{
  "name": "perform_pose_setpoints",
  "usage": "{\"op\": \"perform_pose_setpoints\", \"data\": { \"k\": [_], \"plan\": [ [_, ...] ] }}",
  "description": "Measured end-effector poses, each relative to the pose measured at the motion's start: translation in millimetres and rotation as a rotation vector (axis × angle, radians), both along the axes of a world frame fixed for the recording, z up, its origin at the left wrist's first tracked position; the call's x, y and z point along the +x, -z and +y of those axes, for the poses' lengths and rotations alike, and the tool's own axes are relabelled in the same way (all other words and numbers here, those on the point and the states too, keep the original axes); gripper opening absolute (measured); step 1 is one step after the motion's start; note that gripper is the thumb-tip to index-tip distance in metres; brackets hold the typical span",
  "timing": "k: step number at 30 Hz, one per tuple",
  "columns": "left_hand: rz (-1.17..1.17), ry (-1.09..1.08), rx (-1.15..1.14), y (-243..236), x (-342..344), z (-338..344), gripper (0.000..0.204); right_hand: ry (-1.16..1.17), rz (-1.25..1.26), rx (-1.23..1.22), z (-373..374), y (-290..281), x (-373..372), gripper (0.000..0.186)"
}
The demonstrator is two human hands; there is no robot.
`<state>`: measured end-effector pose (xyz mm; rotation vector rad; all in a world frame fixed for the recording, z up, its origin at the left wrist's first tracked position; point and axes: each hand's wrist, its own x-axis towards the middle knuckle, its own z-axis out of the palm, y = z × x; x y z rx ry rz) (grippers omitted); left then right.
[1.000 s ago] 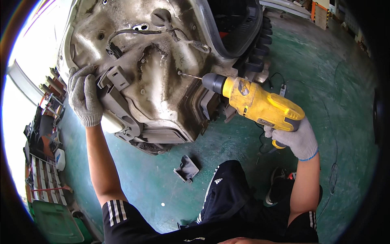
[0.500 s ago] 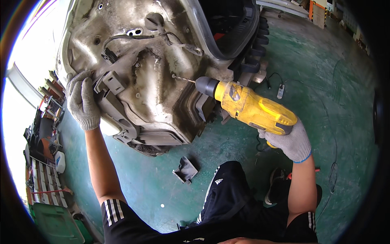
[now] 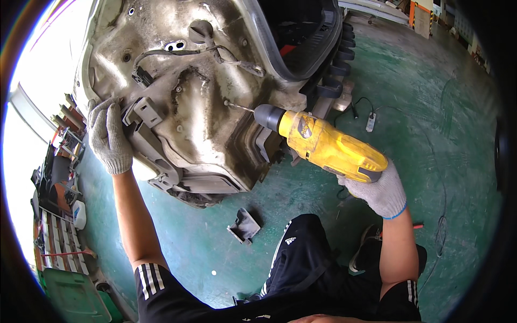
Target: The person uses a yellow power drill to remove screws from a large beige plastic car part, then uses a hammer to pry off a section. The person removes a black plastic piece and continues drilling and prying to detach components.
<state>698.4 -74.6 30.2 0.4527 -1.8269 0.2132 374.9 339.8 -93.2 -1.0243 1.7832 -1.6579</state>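
Observation:
A worn yellow power drill (image 3: 334, 146) with a black chuck (image 3: 267, 117) is gripped from behind by my right hand (image 3: 379, 188), in a light knitted glove. Its thin drill bit (image 3: 240, 107) points left, the tip at a small spot on a dirty, bare-metal car body section (image 3: 202, 129). Whether the tip has entered the metal I cannot tell. My left hand (image 3: 110, 137), gloved too, lies with fingers stretched on the section's left edge. Beside it is a grey plastic bracket (image 3: 146, 112). A dark wiring harness (image 3: 177, 51) crosses the upper metal.
On the green floor (image 3: 431, 177) lies a loose grey plastic piece (image 3: 244, 225), between the body section and my knee (image 3: 304, 237). A cable with a small white box (image 3: 371, 122) runs on the right. Parts and a green bin (image 3: 72, 296) stand at left.
The drill's rear and my right hand have dropped slightly and shifted a little left. The bit tip stays at the same spot on the metal, and my left hand keeps its place.

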Motion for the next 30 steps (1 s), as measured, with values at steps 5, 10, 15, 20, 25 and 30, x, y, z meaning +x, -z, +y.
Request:
{"op": "perform_pose_setpoints", "data": {
  "k": [5, 10, 15, 20, 25, 30],
  "plan": [
    [-0.046, -0.033, -0.043, -0.2, 3.0, 1.5, 0.030, -0.144, -0.364, -0.071, -7.8, 8.8, 3.4, 0.043],
    [-0.026, 0.009, -0.007, -4.9, -4.2, 8.1, 0.027, -0.199, -0.438, -0.111, -16.3, 39.0, 1.7, 0.051],
    [-0.037, -0.007, -0.037, -2.8, 0.7, 3.6, 0.026, -0.219, -0.399, -0.082, -13.9, 38.4, -6.6, 0.053],
    [-0.032, -0.030, -0.040, -3.7, -0.8, 4.4, 0.026, -0.226, -0.470, -0.100, -10.7, 39.5, -3.9, 0.053],
    [-0.034, -0.032, -0.052, -4.1, -1.4, 8.0, 0.027, -0.198, -0.414, -0.091, -10.0, 31.0, -2.3, 0.054],
    [-0.023, -0.030, -0.054, -3.1, -1.3, 4.8, 0.027, -0.192, -0.400, -0.110, -10.8, 33.2, -6.1, 0.053]
  ]
}}
